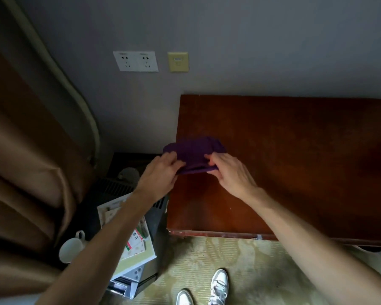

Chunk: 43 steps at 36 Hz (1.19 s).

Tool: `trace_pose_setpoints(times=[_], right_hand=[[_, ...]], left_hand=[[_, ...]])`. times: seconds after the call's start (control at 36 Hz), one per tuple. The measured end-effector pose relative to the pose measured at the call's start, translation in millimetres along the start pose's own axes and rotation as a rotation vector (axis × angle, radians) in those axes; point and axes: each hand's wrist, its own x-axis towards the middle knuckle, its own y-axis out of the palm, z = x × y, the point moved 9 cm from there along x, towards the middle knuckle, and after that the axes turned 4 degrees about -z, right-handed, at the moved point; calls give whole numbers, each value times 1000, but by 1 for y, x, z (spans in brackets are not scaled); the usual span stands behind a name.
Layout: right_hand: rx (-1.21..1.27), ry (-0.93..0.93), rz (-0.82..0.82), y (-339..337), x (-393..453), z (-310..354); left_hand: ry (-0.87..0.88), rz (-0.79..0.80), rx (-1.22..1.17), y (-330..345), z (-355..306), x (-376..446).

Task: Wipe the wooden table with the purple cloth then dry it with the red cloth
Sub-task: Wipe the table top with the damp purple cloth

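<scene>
Purple cloth [194, 154], folded, at the left edge of the wooden bench [284, 164]: we pinch it with left hand [161, 172] and right hand [231, 172], likely bunching it into a wiping pad. Red cloth not seen; mug [72, 247] and papers [128, 234] lie left, below.
</scene>
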Motion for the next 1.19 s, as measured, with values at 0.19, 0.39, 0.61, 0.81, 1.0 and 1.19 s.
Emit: trace_pose_setpoints(times=[0.19, 0.39, 0.61, 0.81, 1.0, 1.19], right_hand=[[27, -9, 186, 115, -86, -6], [-93, -174, 36, 104, -33, 11], [-221, -278, 203, 177, -11, 19], [-253, -164, 103, 169, -74, 49], [-261, -353, 232, 167, -94, 40], [-217, -509, 352, 162, -18, -5]], left_hand=[[-74, 173, -188, 112, -11, -91], [-100, -3, -346, 90, 10, -107], [-429, -104, -444, 108, 49, -139], [-520, -109, -512, 110, 53, -143], [-443, -137, -419, 102, 36, -126], [-511, -240, -403, 109, 40, -97]])
